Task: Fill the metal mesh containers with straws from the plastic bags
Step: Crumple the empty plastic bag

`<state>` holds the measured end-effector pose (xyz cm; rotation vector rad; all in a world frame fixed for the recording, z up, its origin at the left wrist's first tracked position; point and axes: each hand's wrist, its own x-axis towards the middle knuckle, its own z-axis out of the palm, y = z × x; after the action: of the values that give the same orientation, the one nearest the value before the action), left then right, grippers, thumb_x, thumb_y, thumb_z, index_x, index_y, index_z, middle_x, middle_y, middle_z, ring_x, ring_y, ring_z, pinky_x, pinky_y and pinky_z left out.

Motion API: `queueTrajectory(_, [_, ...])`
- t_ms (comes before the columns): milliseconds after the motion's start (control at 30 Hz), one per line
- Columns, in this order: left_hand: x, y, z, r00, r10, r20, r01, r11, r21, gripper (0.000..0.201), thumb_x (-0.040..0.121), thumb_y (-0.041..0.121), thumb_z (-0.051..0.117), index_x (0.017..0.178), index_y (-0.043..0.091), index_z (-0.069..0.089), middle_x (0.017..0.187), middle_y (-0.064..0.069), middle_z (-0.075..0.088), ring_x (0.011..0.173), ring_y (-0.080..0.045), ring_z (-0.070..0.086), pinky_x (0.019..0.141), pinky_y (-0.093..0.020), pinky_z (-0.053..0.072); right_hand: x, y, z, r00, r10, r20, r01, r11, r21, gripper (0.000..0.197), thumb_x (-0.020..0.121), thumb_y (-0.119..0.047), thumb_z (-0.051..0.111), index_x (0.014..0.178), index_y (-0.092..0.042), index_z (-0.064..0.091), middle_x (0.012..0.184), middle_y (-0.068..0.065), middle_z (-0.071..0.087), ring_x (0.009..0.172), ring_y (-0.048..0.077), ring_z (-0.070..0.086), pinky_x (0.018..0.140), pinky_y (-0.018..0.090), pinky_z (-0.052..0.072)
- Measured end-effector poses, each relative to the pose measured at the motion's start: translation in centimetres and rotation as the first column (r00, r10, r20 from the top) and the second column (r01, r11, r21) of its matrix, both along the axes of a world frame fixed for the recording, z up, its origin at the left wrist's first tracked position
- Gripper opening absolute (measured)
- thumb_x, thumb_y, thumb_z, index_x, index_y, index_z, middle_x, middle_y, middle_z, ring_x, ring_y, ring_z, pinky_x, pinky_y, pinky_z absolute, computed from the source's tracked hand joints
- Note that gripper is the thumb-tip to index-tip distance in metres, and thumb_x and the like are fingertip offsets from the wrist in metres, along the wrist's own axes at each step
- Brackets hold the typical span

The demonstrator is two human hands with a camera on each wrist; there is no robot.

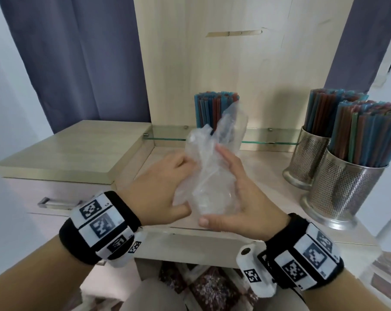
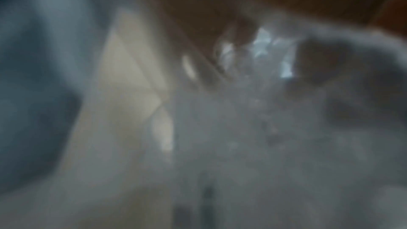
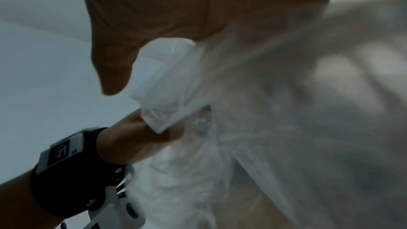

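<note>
A crumpled clear plastic bag (image 1: 212, 171) is held upright between both hands above the wooden desk top (image 1: 264, 173); no straws show inside it. My left hand (image 1: 167, 187) grips its left side with fingers curled into the film. My right hand (image 1: 241, 198) lies flat against its right side, fingers straight, thumb under the bottom. Two metal mesh containers (image 1: 344, 194) (image 1: 306, 156) stand at the right, packed with coloured straws (image 1: 365, 135). A third bunch of straws (image 1: 212, 108) stands behind the bag, its holder hidden. The wrist views show blurred bag film (image 2: 242, 128) (image 3: 264, 111).
A raised drawer unit (image 1: 62, 153) sits to the left with a handle on its front. A glass shelf (image 1: 268, 140) runs along the back against a wooden panel. Purple curtains hang on both sides. Patterned floor shows below the desk edge.
</note>
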<state>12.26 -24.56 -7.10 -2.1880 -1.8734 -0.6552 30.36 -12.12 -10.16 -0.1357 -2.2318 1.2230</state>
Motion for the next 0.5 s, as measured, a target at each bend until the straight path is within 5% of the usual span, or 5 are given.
queueTrajectory(67, [1.2,-0.1,0.0,0.993,-0.016,-0.119,0.03,0.992,0.118,0.06,0.067,0.05,0.073,0.117,0.024,0.052,0.127,-0.005,0.041,0.117,-0.027,0.041,0.097,-0.037,0.038,0.5,-0.2,0.2,0.999,0.02,-0.036,-0.021,0.999,-0.039,0.113,0.062,-0.022,0.093,0.149,-0.036,0.022,0.141,-0.016,0.046,0.134,0.007,0.046,0.107,0.027,0.043])
queueTrajectory(200, [2.8,0.5,0.1,0.987,-0.048,-0.152,0.088,0.959,0.268,0.094,0.048,0.075,0.079,0.116,0.02,0.044,0.147,-0.022,0.022,0.138,-0.047,0.021,0.107,-0.063,0.028,1.8,0.9,0.3,0.987,-0.107,-0.123,0.101,0.994,-0.049,0.055,0.076,0.009,0.078,0.118,-0.018,0.057,0.105,-0.02,0.068,0.1,0.001,0.065,0.083,0.018,0.05])
queueTrajectory(300, [4.0,1.7,-0.1,0.965,-0.253,-0.075,0.264,0.92,0.291,0.123,0.035,0.073,0.082,0.133,0.027,0.022,0.151,-0.035,0.009,0.144,-0.049,0.009,0.112,-0.064,0.024,2.5,1.1,0.3,0.986,-0.087,-0.141,0.063,0.985,-0.163,0.034,0.081,0.008,0.072,0.111,-0.004,0.062,0.099,-0.002,0.073,0.093,0.013,0.07,0.081,0.026,0.054])
queueTrajectory(367, [4.6,2.6,-0.6,0.955,-0.288,-0.068,0.296,0.933,0.207,0.13,0.04,0.07,0.082,0.144,0.034,0.014,0.156,-0.027,0.008,0.147,-0.042,0.012,0.111,-0.062,0.029,2.7,0.6,0.4,0.995,0.003,-0.103,-0.026,0.974,-0.224,0.027,0.081,0.002,0.07,0.106,-0.007,0.067,0.094,0.003,0.074,0.09,0.015,0.071,0.079,0.027,0.055])
queueTrajectory(500, [3.2,4.0,-2.3,0.992,-0.117,-0.041,0.12,0.988,0.096,0.1,0.056,0.044,0.083,0.138,0.031,0.027,0.136,-0.006,0.043,0.122,-0.027,0.047,0.089,-0.048,0.05,2.9,1.0,1.7,0.988,0.152,0.027,-0.113,0.83,-0.546,0.016,0.077,-0.015,0.068,0.09,-0.021,0.074,0.082,-0.001,0.073,0.078,0.009,0.069,0.071,0.023,0.054])
